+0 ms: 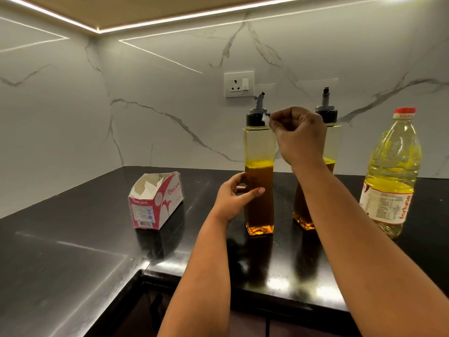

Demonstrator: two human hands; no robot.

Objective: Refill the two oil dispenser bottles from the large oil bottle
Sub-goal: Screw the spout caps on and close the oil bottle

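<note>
Two tall square dispenser bottles with black caps and pour spouts stand on the black counter. The nearer dispenser (259, 152) holds dark amber oil to about two thirds of its height. My left hand (233, 194) grips its lower body. My right hand (300, 132) pinches a small white tissue piece (266, 119) against that bottle's black cap. The second dispenser (326, 113) stands behind my right forearm, partly hidden. The large oil bottle (391, 176), red-capped with pale yellow oil, stands at the far right, closed.
A torn-open red and white tissue box (155, 203) lies left of the dispensers. A wall socket (239, 84) sits on the marble backsplash behind them. The counter's front edge (243, 300) runs below my arms, with a corner step at the left.
</note>
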